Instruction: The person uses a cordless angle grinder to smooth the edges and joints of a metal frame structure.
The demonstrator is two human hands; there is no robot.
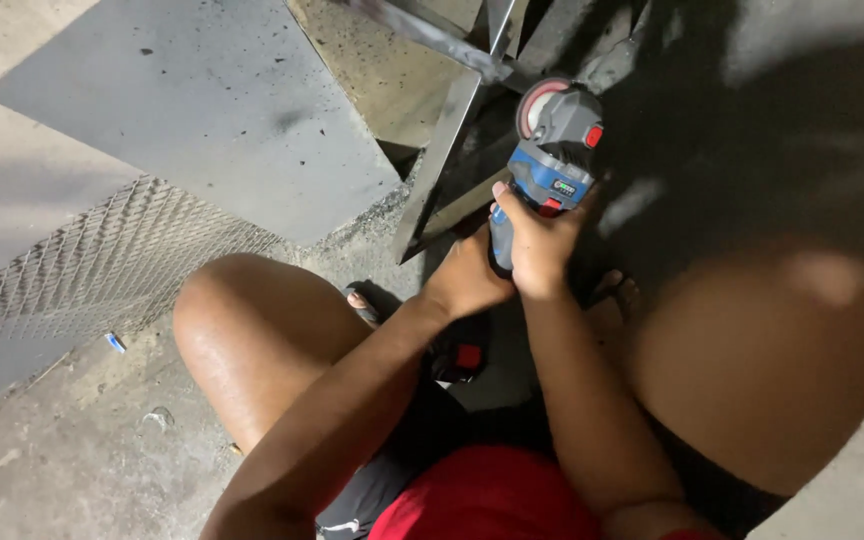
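Note:
A blue and grey angle grinder (555,160) with a red-rimmed disc points away from me, toward a metal angle frame (444,150) on the floor. My right hand (540,240) wraps around the grinder's body just behind its head. My left hand (467,275) grips the lower end of the handle, touching my right hand. The disc sits close beside the frame's bars; whether it touches them cannot be told. I am squatting with both knees spread to either side of my arms.
A flat grey metal sheet (202,100) lies on the concrete floor at the upper left, with an expanded metal mesh panel (82,265) below it. My sandalled foot (364,303) rests near the frame. A dark shadowed area (752,130) lies at the right.

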